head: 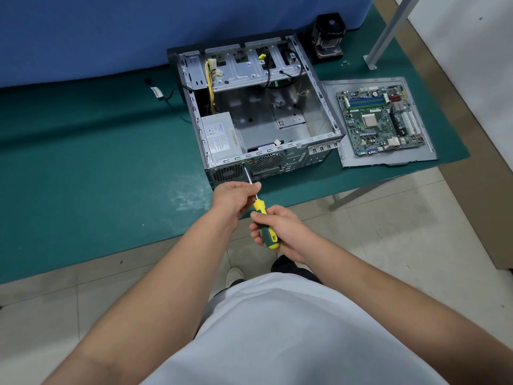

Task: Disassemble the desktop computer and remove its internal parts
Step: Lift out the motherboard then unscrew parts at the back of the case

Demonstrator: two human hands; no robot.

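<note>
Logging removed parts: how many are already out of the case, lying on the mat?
2 clearly: the motherboard on the side panel right of the case, and the CPU cooler behind it. Small screws lie nearby too.

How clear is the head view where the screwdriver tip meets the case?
Head view: evenly lit and sharp on the screwdriver tip at the case rear; no glare there; wide-angle bending curves the table edges.

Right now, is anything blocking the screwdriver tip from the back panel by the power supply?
Nothing visible. The screwdriver shaft runs straight from the left hand to the computer case rear panel beside the power supply.
</note>
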